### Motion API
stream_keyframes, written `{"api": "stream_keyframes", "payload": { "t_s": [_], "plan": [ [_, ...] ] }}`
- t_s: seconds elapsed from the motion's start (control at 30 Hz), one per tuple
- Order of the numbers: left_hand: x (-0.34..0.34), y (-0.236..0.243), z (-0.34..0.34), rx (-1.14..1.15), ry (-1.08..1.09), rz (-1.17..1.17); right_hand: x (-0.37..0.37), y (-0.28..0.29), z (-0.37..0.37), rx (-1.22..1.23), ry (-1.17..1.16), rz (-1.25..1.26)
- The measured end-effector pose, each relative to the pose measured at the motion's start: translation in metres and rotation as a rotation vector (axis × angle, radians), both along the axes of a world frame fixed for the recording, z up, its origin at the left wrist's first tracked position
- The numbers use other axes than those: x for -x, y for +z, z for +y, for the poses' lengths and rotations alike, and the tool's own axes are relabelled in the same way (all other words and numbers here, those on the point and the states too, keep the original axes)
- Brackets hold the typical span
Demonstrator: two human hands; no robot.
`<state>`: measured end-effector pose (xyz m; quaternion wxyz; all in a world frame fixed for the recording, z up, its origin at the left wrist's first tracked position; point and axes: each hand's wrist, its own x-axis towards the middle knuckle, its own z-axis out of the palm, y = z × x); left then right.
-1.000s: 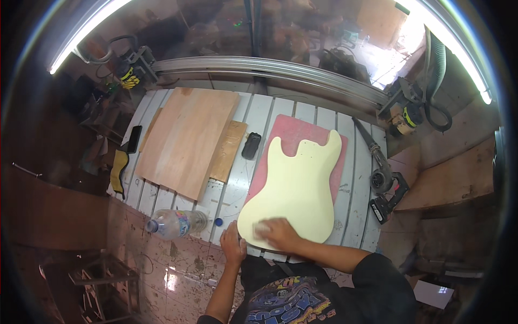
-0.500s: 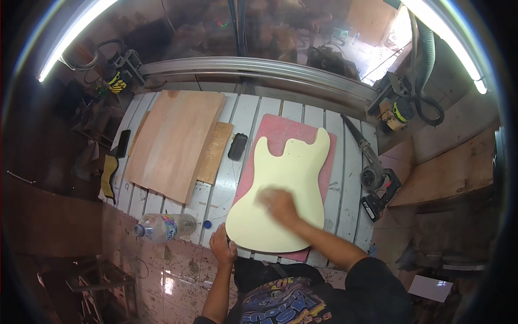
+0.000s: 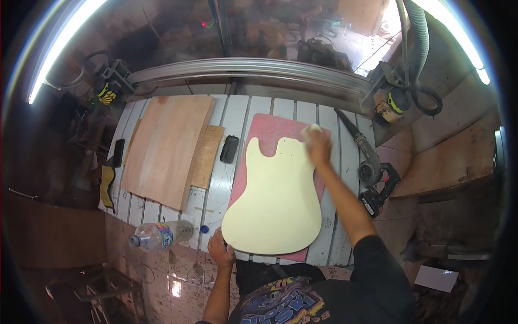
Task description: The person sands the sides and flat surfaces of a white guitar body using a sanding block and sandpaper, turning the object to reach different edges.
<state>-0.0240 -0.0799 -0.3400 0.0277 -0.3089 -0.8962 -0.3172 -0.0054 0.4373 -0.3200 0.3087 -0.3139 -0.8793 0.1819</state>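
Note:
A pale cream electric guitar body (image 3: 272,205) lies flat on a pink mat (image 3: 264,127) on the slatted table, its two horns pointing away from me. My left hand (image 3: 220,251) is at the body's lower left edge, with thumb and fingers closed against the rim. At the far right horn, my right hand (image 3: 319,147) is on the surface with the arm stretched out. Motion smears its fingers, and whether a thin pale thing is under them cannot be made out.
Left on the table (image 3: 237,113) are a wooden panel (image 3: 164,146), a thinner board (image 3: 208,156), a black case (image 3: 229,149) and a phone (image 3: 118,153). A plastic bottle (image 3: 162,236) lies by its blue cap (image 3: 204,229). At right is a cordless blower (image 3: 369,167).
My right hand has moved from the middle of the guitar body up and right to the far right horn. My left hand keeps its place at the edge. The view has shifted slightly.

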Motion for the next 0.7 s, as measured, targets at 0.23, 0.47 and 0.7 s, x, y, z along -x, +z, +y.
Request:
{"api": "stream_keyframes", "payload": {
  "t_s": [0.23, 0.47, 0.7],
  "plan": [
    [-0.002, 0.005, -0.007, 0.017, 0.023, -0.009, -0.026, 0.033, -0.085, 0.040, 0.318, -0.111],
    [-0.004, 0.008, 0.002, -0.004, 0.026, -0.014, 0.000, 0.039, 0.011, -0.013, -0.047, -0.206],
    [-0.001, 0.002, -0.006, -0.022, 0.032, -0.021, -0.018, 0.041, -0.037, 0.327, 0.119, -0.097]
  ]
}}
